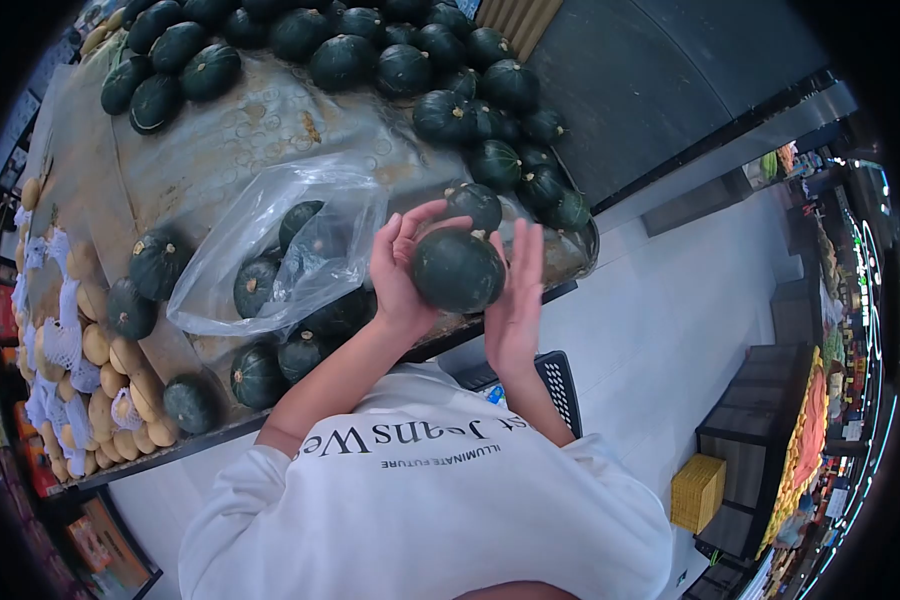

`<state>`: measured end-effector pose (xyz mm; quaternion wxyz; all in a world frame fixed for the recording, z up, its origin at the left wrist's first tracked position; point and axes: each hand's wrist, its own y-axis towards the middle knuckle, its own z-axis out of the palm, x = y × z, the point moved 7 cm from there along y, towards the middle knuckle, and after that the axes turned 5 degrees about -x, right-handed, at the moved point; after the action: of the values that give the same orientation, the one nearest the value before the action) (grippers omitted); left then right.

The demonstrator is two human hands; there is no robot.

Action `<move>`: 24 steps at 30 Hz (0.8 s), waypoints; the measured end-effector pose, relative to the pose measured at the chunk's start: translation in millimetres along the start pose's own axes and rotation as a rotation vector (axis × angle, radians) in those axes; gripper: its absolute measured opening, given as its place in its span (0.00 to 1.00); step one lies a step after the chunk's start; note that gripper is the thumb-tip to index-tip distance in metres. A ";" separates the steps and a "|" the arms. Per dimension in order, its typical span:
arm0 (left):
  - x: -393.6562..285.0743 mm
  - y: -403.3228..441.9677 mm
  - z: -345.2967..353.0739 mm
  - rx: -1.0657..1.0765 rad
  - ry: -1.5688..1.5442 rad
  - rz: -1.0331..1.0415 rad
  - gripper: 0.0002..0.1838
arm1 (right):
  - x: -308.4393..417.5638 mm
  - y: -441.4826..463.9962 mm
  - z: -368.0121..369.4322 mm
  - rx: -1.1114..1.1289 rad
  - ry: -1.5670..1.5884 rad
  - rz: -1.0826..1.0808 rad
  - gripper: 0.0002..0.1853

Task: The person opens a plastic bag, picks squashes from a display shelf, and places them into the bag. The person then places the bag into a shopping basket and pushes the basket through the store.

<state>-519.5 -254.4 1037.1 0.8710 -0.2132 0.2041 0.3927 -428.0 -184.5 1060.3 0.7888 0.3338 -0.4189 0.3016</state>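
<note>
A round dark green pumpkin [457, 271] rests between my two hands above the display's near edge. My left hand [406, 268] cups its left side, with the fingers curled behind it. On its right, my right hand [515, 298] has its fingers stretched out and slightly blurred; whether it touches the pumpkin is unclear. Just behind, another pumpkin [475, 206] lies on the display. Left of my hands, a clear plastic bag [220, 262] lies opened out, with dark green pumpkins seen in or behind it.
Many dark green pumpkins [343, 62] are piled along the back and right of the covered display [260, 120]. Yellowish produce [100, 415], some in white foam nets, lies at left. A black basket [558, 385] stands below my right forearm. A yellow woven box [698, 493] is at lower right.
</note>
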 end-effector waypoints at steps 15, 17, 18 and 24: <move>-109.4 -87.4 2.9 0.186 0.427 0.611 0.32 | 2.1 -14.2 105.6 0.149 0.387 0.141 0.34; -130.8 -99.2 1.2 0.170 0.404 0.718 0.32 | 0.3 -12.7 125.3 0.270 0.404 0.118 0.35; -139.9 -105.5 1.5 0.159 0.421 0.764 0.32 | -0.7 -11.7 133.7 0.340 0.421 0.110 0.36; -174.8 -130.3 -18.4 0.056 0.497 0.885 0.29 | -9.2 -12.8 183.2 0.462 0.384 0.247 0.36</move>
<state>-528.8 -446.8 1140.8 0.5514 -0.1699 0.4866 0.6559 -506.8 -336.7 1126.9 0.7140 0.3877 -0.2204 0.5397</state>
